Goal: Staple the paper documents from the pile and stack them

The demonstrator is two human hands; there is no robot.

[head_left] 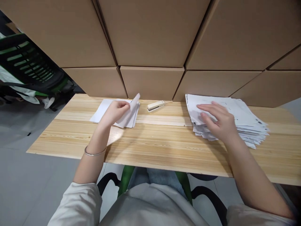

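My left hand (117,111) is closed, pinching the edge of a white sheet of paper (134,102) that tilts up from a small paper pile (100,113) on the left of the table. Over on the right, my right hand (217,119) hovers above or lightly rests on a thick, uneven stack of printed papers (246,117); contact is hard to judge. Its fingers are spread, with nothing held in them. Between the two piles lies a cream stapler (156,105), apart from both hands.
Large brown cardboard boxes (150,83) form a wall along the back of the wooden table (150,144). A green and black chair (30,62) stands beyond the left end. The table's front edge runs just ahead of my lap.
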